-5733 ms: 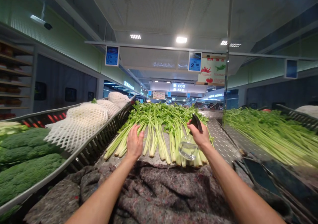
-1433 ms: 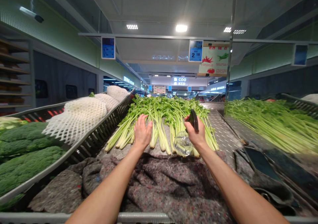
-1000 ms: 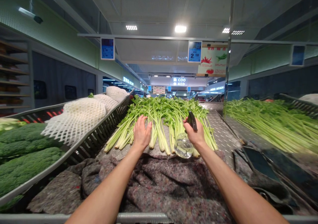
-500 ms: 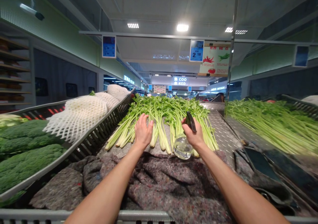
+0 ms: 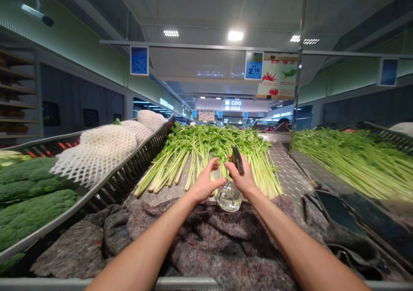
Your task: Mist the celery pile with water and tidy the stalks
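My right hand is closed around the neck of a spray bottle with a clear round body and a black trigger head. Some liquid shows inside the bottle, which sits low over the edge of a grey-brown felt blanket. Just left of the bottle is my left hand, its thumb and fingers apart and nothing held in them. Whether its thumb touches the bottle I cannot tell. Behind both hands, bunches of celery lie with leafy tops away from me and pale stalk ends toward me.
On the left, a black plastic crate holds broccoli and produce in white foam nets. The celery rests on a metal tread plate. A mirror stands along the right, and a phone lies nearby.
My left hand has moved right, from over the celery to beside the bottle, and turned inward. My right hand has brought the spray bottle slightly left and toward me.
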A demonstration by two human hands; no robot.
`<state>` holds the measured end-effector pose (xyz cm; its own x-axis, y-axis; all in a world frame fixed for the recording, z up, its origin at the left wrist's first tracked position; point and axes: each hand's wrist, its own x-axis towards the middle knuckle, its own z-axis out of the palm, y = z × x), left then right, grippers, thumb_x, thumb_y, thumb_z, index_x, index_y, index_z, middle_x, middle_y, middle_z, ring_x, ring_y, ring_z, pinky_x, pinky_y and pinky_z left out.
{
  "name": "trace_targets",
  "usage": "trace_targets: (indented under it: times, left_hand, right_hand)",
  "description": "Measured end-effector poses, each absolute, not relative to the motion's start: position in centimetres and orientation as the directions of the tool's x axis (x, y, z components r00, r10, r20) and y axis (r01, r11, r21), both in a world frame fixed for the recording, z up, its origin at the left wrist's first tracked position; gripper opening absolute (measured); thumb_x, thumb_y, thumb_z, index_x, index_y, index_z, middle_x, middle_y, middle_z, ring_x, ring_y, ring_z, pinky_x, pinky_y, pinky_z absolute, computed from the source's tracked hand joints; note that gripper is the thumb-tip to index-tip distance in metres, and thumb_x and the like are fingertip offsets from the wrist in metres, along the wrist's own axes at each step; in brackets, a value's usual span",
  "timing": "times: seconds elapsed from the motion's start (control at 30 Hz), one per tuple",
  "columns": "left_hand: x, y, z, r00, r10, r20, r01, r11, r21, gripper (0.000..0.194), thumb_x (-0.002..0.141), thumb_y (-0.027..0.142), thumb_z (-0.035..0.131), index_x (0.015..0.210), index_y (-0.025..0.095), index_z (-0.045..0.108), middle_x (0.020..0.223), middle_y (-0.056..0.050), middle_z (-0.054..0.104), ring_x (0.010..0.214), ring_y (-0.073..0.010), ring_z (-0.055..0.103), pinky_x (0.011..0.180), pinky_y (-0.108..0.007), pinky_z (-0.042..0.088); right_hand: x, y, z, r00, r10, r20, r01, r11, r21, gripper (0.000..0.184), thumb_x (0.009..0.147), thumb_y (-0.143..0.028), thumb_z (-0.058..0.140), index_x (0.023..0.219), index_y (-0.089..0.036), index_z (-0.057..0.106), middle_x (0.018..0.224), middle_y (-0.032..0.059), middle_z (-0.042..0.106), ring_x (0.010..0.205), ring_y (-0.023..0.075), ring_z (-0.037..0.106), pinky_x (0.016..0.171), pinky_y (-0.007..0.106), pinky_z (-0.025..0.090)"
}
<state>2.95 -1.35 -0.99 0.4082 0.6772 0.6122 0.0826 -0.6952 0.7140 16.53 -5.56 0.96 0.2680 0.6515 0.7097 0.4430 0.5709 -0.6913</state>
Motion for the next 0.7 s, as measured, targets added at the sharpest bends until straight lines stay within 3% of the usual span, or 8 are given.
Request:
trace_targets:
  times: [0.1, 0.2, 0.3, 0.47, 0.6, 0.7]
  left_hand:
    - [3.4, -2.0, -0.6, 0.348, 0.72, 0.6, -0.022, -0.633, 0.774, 0.086, 0.058, 0.027, 0.066, 0.13, 0.015, 0.022, 0.129, -0.014, 0.039, 0.118, -0.023, 0.038, 0.101, -0.039, 0.026]
    - [3.2, -2.6, 0.2, 0.38, 0.768, 0.515, -0.204, -0.474, 0.857, 0.079, 0.059, 0.024, 0.062, 0.128, 0.012, 0.026, 0.129, -0.016, 0.04, 0.118, -0.0245, 0.038, 0.099, -0.038, 0.029]
    - [3.0, -3.3, 0.7, 0.508, 0.708, 0.491, -0.338, -0.361, 0.869, 0.07, 0.058, 0.018, 0.059, 0.124, 0.014, 0.034, 0.126, -0.012, 0.045, 0.116, -0.0235, 0.041, 0.097, -0.036, 0.032]
    - [4.3, -4.7, 0.1, 0.66, 0.614, 0.432, -0.231, -0.382, 0.895, 0.081, 0.051, 0.008, 0.063, 0.124, 0.019, 0.032, 0.11, -0.008, 0.056, 0.098, -0.0202, 0.054, 0.087, -0.034, 0.04]
    - [4.9, -4.8, -0.4, 0.537, 0.675, 0.506, -0.188, -0.489, 0.852, 0.073, 0.053, 0.014, 0.066, 0.119, 0.015, 0.035, 0.099, -0.007, 0.059, 0.085, -0.0173, 0.056, 0.079, -0.03, 0.043]
    - [4.2, -4.1, -0.1, 0.466, 0.685, 0.56, -0.166, -0.554, 0.816, 0.066, 0.054, 0.015, 0.065, 0.114, 0.015, 0.037, 0.091, -0.005, 0.059, 0.08, -0.0151, 0.055, 0.073, -0.028, 0.044]
  right_hand:
    - [15.9, -5.8, 1.1, 0.207, 0.694, 0.69, 0.376, 0.594, -0.711, 0.041, 0.064, -0.046, 0.056, 0.094, -0.018, 0.051, 0.084, 0.0029, 0.056, 0.074, 0.0161, 0.052, 0.065, 0.029, 0.041]
    - [15.1, -6.2, 1.4, 0.11, 0.675, 0.729, 0.349, 0.661, -0.665, 0.042, 0.066, -0.044, 0.056, 0.099, -0.019, 0.049, 0.092, 0.0036, 0.054, 0.08, 0.0162, 0.052, 0.069, 0.029, 0.042]
    - [15.0, -6.4, 1.8, 0.095, 0.639, 0.764, 0.377, 0.687, -0.621, 0.041, 0.067, -0.042, 0.055, 0.1, -0.019, 0.048, 0.094, 0.0041, 0.053, 0.082, 0.0159, 0.052, 0.072, 0.03, 0.042]
    - [15.6, -6.6, 1.6, 0.048, 0.692, 0.72, 0.459, 0.625, -0.632, 0.045, 0.065, -0.047, 0.056, 0.099, -0.019, 0.047, 0.088, 0.0033, 0.052, 0.081, 0.0172, 0.05, 0.074, 0.034, 0.042]
    - [15.3, -6.9, 1.6, -0.057, 0.719, 0.693, 0.522, 0.613, -0.593, 0.057, 0.059, -0.045, 0.062, 0.106, -0.019, 0.044, 0.1, 0.0055, 0.049, 0.091, 0.0188, 0.048, 0.082, 0.036, 0.039]
    - [15.0, -7.1, 1.9, -0.09, 0.737, 0.67, 0.468, 0.625, -0.625, 0.063, 0.057, -0.042, 0.064, 0.112, -0.02, 0.041, 0.111, 0.007, 0.046, 0.101, 0.0207, 0.046, 0.089, 0.038, 0.036]
